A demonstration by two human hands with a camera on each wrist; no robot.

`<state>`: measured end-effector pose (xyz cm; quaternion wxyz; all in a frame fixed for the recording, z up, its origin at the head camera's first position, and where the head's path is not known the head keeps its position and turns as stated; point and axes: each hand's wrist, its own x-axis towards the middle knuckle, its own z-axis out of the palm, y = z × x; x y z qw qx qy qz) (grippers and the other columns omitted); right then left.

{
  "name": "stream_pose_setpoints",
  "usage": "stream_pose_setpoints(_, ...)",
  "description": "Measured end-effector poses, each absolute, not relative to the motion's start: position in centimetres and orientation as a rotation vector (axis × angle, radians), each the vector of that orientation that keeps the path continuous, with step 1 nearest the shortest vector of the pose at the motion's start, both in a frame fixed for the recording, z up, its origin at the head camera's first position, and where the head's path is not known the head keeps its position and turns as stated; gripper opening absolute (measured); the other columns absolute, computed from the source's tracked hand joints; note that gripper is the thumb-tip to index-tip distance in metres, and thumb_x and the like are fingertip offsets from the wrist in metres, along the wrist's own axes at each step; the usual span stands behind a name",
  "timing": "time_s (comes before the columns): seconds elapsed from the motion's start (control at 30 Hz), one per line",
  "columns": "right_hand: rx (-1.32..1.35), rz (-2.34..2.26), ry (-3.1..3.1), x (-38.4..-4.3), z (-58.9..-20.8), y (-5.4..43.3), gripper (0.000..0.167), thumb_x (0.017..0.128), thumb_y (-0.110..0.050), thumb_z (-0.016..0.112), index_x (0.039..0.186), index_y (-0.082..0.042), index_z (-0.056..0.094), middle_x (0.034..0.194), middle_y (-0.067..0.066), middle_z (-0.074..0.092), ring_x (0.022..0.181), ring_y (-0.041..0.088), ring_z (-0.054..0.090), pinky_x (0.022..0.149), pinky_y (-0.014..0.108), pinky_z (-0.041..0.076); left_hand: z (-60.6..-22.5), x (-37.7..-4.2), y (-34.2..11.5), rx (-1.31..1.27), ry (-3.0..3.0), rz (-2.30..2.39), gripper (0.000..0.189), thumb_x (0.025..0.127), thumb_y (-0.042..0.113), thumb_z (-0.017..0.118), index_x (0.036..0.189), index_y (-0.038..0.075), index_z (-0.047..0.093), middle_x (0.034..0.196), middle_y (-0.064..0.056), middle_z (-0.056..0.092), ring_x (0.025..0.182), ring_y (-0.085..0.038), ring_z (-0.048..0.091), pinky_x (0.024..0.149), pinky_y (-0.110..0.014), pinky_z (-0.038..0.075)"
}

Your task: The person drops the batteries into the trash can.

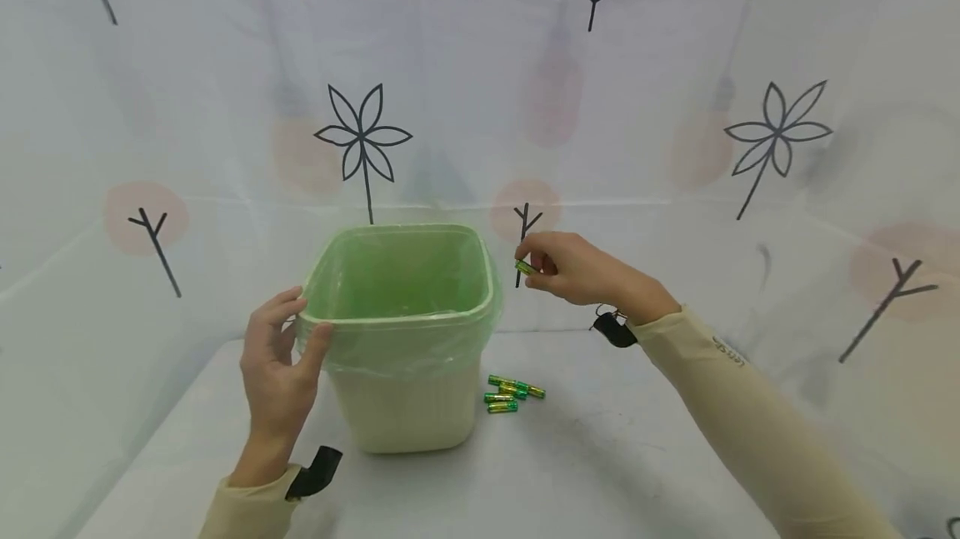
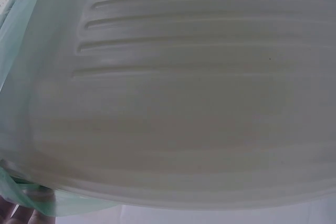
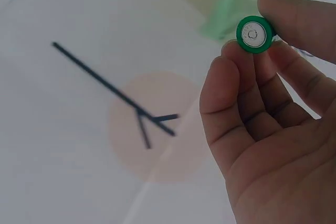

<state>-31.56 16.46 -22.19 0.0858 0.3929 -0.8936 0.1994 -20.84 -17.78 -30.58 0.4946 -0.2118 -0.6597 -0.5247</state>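
A cream trash bin [image 1: 408, 414] stands upright, lined with a translucent green plastic bag [image 1: 420, 347] folded over its rim. My left hand [image 1: 281, 372] holds the bin's left front corner at the rim, thumb on the front and fingers at the side. In the left wrist view the ribbed bin wall [image 2: 199, 103] fills most of the picture, with a few fingertips [image 2: 42, 211] by the bag. My right hand [image 1: 577, 268] pinches a green battery [image 3: 253, 34] between thumb and fingers, raised just right of the bin's rim. Its flat end faces the right wrist camera.
Several green and gold batteries [image 1: 502, 397] lie loosely grouped on the white table [image 1: 585, 456], close to the bin's right side. Behind stands a white sheet [image 1: 465, 64] printed with plant drawings. Black straps with cameras [image 1: 315, 472] sit on both wrists.
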Motion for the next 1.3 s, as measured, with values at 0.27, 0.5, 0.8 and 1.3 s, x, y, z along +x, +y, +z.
stream_pose_setpoints(0.27, 1.256, 0.550, -2.567, -31.6, -18.8, 13.0, 0.025, 0.089, -0.009, 0.065, 0.114, -0.007, 0.059, 0.085, 0.003, 0.055, 0.070, 0.016, 0.050, 0.068, 0.030, 0.048, -30.5, -21.0, -17.8, -0.516, -1.594, -1.270, 0.035, 0.078, -0.016, 0.065, 0.109, -0.022, 0.051, 0.122, -0.029, 0.051, 0.115, -0.028, 0.055, 0.098, -0.025, 0.049)
stream_pose_setpoints(0.5, 1.293, 0.547, -2.599, -32.2, -17.8, 9.2, 0.025, 0.091, -0.011, 0.061, 0.116, -0.008, 0.059, 0.084, 0.002, 0.054, 0.071, 0.017, 0.049, 0.070, 0.031, 0.047, -30.3, -21.0, -17.8, -0.516, -1.571, -1.284, 0.034, 0.077, -0.017, 0.064, 0.107, -0.024, 0.050, 0.121, -0.030, 0.051, 0.114, -0.027, 0.055, 0.098, -0.027, 0.050)
stream_pose_setpoints(0.8, 1.380, 0.520, -2.604, -33.3, -18.7, 6.1, 0.024, 0.090, -0.007, 0.061, 0.114, -0.008, 0.060, 0.078, 0.002, 0.051, 0.071, 0.016, 0.045, 0.071, 0.029, 0.045, -30.4, -21.1, -17.8, -0.510, -1.589, -1.286, 0.035, 0.077, -0.016, 0.065, 0.109, -0.023, 0.050, 0.122, -0.029, 0.050, 0.115, -0.028, 0.054, 0.099, -0.025, 0.049)
stream_pose_setpoints(1.3, 1.378, 0.474, -2.669, -34.2, -20.5, 3.5, 0.027, 0.089, -0.010, 0.063, 0.116, -0.009, 0.059, 0.080, 0.001, 0.053, 0.073, 0.015, 0.046, 0.073, 0.028, 0.045, -30.4, -20.9, -17.8, -0.492, -1.602, -1.275, 0.035, 0.077, -0.016, 0.065, 0.108, -0.022, 0.051, 0.122, -0.023, 0.053, 0.115, -0.028, 0.054, 0.099, -0.024, 0.049)
